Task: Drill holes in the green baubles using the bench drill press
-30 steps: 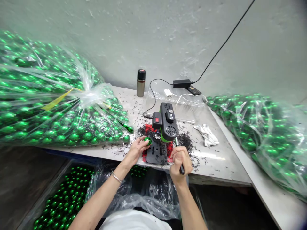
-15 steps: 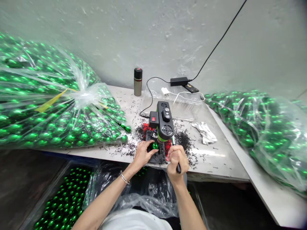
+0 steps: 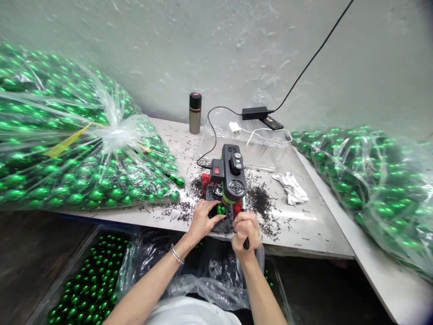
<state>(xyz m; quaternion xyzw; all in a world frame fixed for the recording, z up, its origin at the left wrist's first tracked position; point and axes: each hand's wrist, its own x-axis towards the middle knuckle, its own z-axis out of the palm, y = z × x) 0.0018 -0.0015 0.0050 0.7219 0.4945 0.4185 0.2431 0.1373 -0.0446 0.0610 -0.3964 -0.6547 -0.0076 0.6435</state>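
A small black machine (image 3: 233, 169) with a red switch stands on the white table. Below its front end is a shiny green ball (image 3: 221, 209). My left hand (image 3: 202, 220) holds the ball between thumb and fingers from the left. My right hand (image 3: 246, 229) is wrapped round a black lever handle (image 3: 246, 244) at the machine's right side. Red pieces (image 3: 237, 208) lie beside the machine's base, and small black pieces (image 3: 259, 198) are heaped and scattered around it.
A big clear bag of green balls (image 3: 84, 171) covers the table's left part; another bag (image 3: 365, 180) lies right. Behind stand a bottle (image 3: 195, 113) and a power adapter (image 3: 255, 113). White gloves (image 3: 291, 188) lie right. A bin of green balls (image 3: 86, 280) sits below left.
My right hand and the lever handle have moved slightly left and down. My left hand is still at the green ball, a little further right and lower. The view has shifted slightly.
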